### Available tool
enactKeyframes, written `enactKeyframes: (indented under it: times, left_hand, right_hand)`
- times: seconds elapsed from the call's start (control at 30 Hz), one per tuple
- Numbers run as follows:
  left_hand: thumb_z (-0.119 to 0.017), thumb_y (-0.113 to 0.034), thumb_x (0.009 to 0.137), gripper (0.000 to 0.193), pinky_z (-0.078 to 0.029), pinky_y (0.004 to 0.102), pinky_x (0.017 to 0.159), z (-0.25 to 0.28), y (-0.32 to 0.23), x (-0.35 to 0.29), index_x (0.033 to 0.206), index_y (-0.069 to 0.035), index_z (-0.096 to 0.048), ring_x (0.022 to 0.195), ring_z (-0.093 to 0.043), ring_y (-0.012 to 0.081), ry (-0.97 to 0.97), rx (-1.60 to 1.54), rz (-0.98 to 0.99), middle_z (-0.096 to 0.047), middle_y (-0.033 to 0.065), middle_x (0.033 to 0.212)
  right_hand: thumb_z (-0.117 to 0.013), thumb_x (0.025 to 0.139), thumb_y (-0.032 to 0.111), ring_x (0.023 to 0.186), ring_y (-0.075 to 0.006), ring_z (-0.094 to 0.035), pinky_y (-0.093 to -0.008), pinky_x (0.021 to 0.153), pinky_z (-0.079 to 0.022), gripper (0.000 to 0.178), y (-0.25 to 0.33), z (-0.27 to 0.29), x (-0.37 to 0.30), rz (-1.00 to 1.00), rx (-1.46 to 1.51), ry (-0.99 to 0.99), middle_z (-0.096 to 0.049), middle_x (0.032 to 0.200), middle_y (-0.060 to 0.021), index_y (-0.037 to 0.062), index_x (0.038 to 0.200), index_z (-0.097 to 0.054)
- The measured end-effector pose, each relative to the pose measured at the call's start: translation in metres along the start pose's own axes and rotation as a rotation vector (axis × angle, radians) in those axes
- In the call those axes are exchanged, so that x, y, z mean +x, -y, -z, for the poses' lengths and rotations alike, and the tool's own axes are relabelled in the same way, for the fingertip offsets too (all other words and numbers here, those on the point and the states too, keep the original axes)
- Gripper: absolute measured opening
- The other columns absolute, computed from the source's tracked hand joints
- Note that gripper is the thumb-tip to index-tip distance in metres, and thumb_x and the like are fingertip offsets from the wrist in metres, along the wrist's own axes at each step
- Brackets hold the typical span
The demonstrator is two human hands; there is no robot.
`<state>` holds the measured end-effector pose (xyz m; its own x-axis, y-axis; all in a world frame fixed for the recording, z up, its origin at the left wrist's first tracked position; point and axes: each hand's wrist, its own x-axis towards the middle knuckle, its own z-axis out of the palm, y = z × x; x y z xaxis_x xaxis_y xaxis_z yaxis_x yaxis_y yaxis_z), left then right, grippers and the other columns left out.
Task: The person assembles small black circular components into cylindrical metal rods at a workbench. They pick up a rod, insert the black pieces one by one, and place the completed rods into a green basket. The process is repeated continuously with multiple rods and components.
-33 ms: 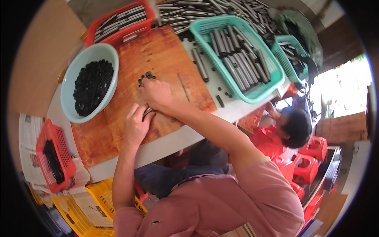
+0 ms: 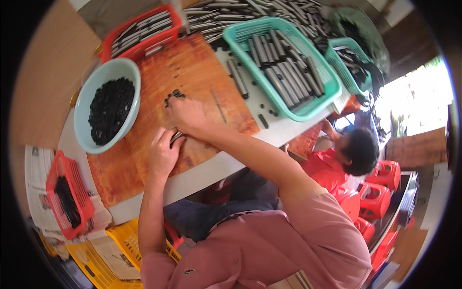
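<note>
— What are the fingers doing?
— The left hand (image 2: 162,153) is curled around a dark metal rod (image 2: 176,137) on the wooden board (image 2: 192,77). The right hand (image 2: 185,114) has loosely bent fingers touching small black pieces (image 2: 173,95).
— Those pieces?
— Clustered on the board, near the pale blue bowl (image 2: 86,96).

Small dark pieces (image 2: 174,95) under right hand (image 2: 185,114) too small to identify; left hand's (image 2: 162,153) fingertips curled from view.
</note>
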<state>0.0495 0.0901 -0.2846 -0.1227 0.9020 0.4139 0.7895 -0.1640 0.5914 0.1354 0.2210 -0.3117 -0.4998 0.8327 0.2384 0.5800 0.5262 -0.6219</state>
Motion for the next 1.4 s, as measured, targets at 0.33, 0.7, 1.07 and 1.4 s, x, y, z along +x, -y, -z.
enactKeyframes:
  times: [0.33,0.7,1.07,1.4]
  left_hand:
    - [-0.08,-0.006,0.082,0.024,-0.049,0.0437,0.074,0.003,-0.003,0.005,0.102,0.003,-0.07,0.083,-0.061,0.038,0.077,0.085,0.057,-0.059,0.0178,0.09]
    - [-0.078,-0.007,0.086,0.021,-0.048,0.0439,0.075,-0.001,-0.001,0.001,0.103,0.003,-0.07,0.085,-0.06,0.0364,0.068,0.07,0.098,-0.058,0.0161,0.091]
    - [-0.08,-0.008,0.083,0.024,-0.049,0.0451,0.075,-0.003,-0.006,-0.002,0.102,0.0,-0.068,0.087,-0.061,0.0372,0.012,0.136,0.028,-0.058,0.0151,0.092]
    - [-0.081,-0.008,0.083,0.029,-0.051,0.0458,0.075,-0.003,-0.006,-0.003,0.104,0.001,-0.064,0.088,-0.061,0.0388,0.024,0.228,-0.022,-0.058,0.0167,0.095]
  right_hand:
    - [-0.065,0.094,0.031,0.081,-0.0359,-0.075,-0.0479,0.075,-0.057,0.03,0.009,0.01,0.01,-0.082,-0.06,0.093,-0.075,0.084,-0.0192,0.0055,0.084,-0.077]
    - [-0.062,0.094,0.03,0.076,-0.0407,-0.073,-0.0524,0.071,-0.057,0.033,0.006,0.006,0.007,-0.07,-0.029,0.074,-0.073,0.081,-0.0217,0.0017,0.082,-0.074]
    - [-0.063,0.095,0.032,0.076,-0.041,-0.072,-0.0534,0.071,-0.056,0.031,0.005,0.004,0.005,-0.036,-0.027,0.053,-0.073,0.084,-0.0207,0.0026,0.087,-0.07]
    - [-0.062,0.094,0.03,0.076,-0.0428,-0.071,-0.0533,0.072,-0.055,0.032,0.004,0.007,0.007,-0.062,0.055,0.003,-0.071,0.077,-0.0225,0.0015,0.082,-0.071]
